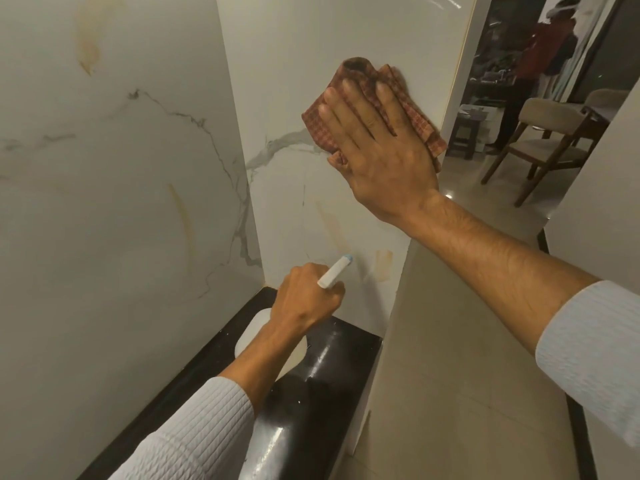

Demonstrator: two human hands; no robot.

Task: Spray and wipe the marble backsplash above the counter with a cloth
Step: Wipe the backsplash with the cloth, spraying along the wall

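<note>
Right hand (381,147) lying flat, pressing cloth (367,98) high on backsplash (311,46); amber streaks (382,265) lying below; left hand (306,296) gripping spray bottle (256,330) nearer them

Cloth (372,109) high on backsplash (311,46), spray bottle (263,336) below over counter (329,393).

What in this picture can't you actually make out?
Head view, the only one:
- Spray bottle: body mostly hidden behind the left hand and forearm; liquid level unreadable.
- Cloth: middle covered by the right hand.
- Black counter: near end cut off by the bottom edge.
- Person in the far room: small and blurred.
</note>
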